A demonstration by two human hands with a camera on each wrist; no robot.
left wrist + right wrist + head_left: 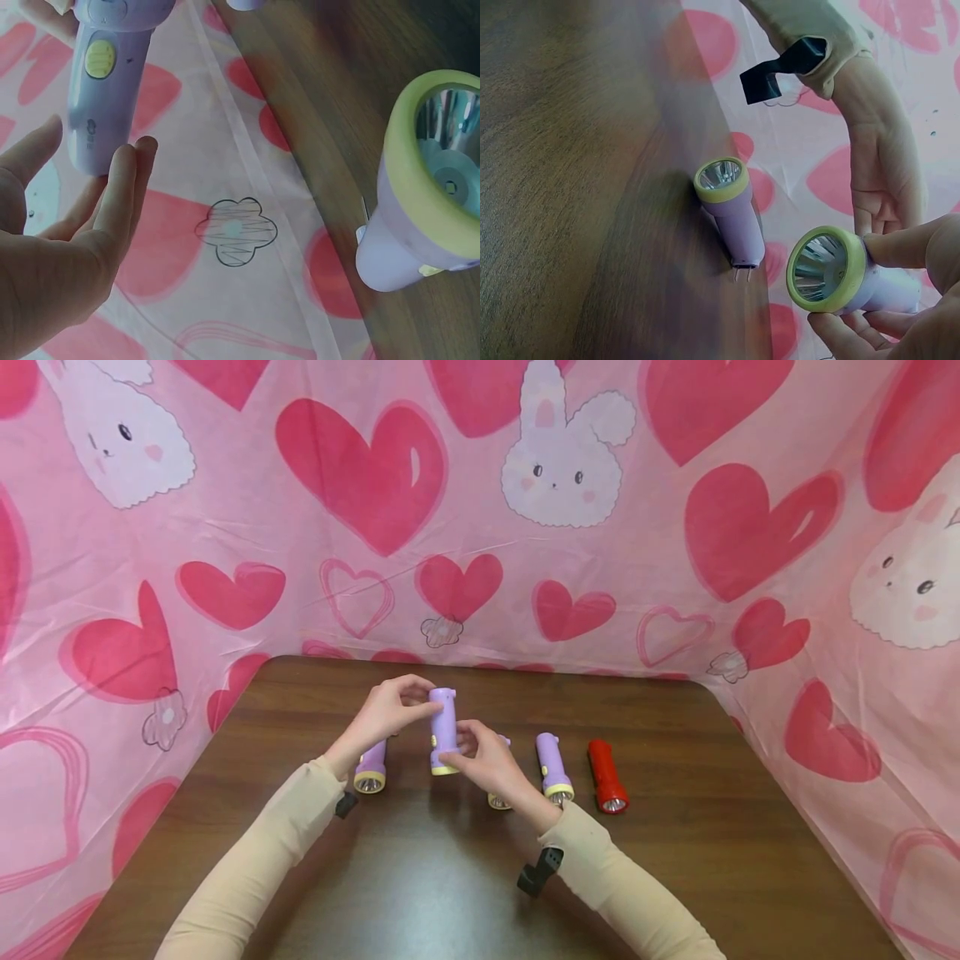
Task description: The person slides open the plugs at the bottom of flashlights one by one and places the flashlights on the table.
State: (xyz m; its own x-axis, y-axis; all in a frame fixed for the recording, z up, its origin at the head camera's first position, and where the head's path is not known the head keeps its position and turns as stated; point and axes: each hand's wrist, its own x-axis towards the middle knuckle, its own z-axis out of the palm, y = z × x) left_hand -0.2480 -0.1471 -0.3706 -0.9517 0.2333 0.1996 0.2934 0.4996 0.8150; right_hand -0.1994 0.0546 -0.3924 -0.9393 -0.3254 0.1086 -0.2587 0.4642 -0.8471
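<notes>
A purple flashlight [443, 727] with a yellow rim is held above the table, its lens end toward me and lower. My right hand [487, 764] grips it near the lens end, thumb and fingers on opposite sides in the right wrist view. Around the tail end is my left hand [393, 703]; in the left wrist view its fingers are loosely spread, with a small gap between thumb and casing. A yellow-green switch [100, 58] shows on the side. Left of it lies another purple flashlight [739, 225], two metal prongs out at its tail.
Under my right forearm a purple flashlight [498, 801] is partly hidden. To its right lie another purple flashlight [553, 764] and a red flashlight [605, 772]. The brown wooden table [675, 860] meets a pink heart-print cloth [480, 543] at the back and sides.
</notes>
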